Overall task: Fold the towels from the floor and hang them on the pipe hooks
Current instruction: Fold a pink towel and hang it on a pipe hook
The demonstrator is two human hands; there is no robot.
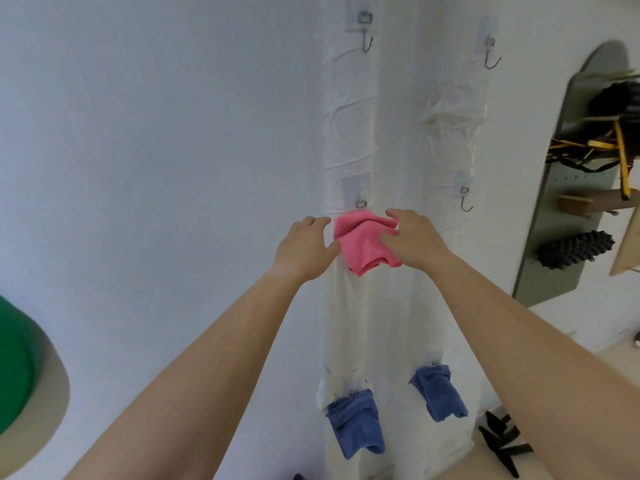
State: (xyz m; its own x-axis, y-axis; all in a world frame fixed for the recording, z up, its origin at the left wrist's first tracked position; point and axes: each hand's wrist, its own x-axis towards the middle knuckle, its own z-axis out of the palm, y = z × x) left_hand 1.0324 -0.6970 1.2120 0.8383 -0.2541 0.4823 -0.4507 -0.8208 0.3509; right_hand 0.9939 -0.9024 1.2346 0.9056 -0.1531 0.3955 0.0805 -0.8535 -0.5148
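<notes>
Pink towel beneath hook, long axis vertical, tip downward; right hand pinch on top, left hand grip unclear.

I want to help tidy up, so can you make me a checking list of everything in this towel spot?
surface: two wrapped white pipes on a white wall, with stick-on hooks.
job's things: pink towel bunched at left pipe's middle hook; left blue towel and right blue towel hang lowest; bare hooks above.
clutter: black thing on floor, lower right.
hands: right hand grips pink towel; left hand touches its left edge, grip unclear.
cables: nothing seen.
surroundings: green round thing at left; board with black spiky rollers and yellow-black straps at right.
</notes>
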